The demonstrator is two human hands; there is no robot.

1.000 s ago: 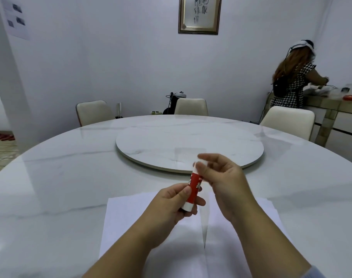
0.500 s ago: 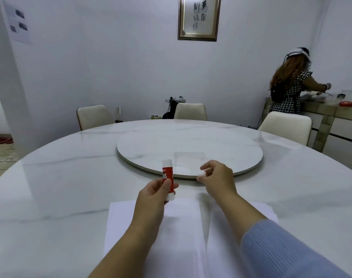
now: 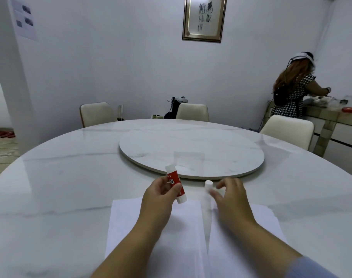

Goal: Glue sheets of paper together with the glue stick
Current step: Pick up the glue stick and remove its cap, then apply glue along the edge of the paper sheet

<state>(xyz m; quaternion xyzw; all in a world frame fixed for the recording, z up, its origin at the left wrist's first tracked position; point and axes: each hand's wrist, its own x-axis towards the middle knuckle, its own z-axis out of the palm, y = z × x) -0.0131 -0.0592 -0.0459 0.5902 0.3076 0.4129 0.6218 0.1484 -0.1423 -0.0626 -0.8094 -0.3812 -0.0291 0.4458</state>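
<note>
My left hand grips a red glue stick with white ends, tilted, its uncapped top pointing up and away. The white cap stands upright on the marble table just beyond the paper. Right beside the cap is my right hand, fingers spread and blurred, with nothing in it. Two white paper sheets lie side by side in front of me, the left sheet under my left arm and the right sheet under my right arm, with a narrow gap between them.
A round marble turntable lies on the table's middle, just beyond my hands. Three pale chairs stand around the far side. A person stands at a sideboard at the back right.
My right hand pulled the cap off the glue stick, carried it down to the table and let it go. My left hand moved left with the uncapped stick.
</note>
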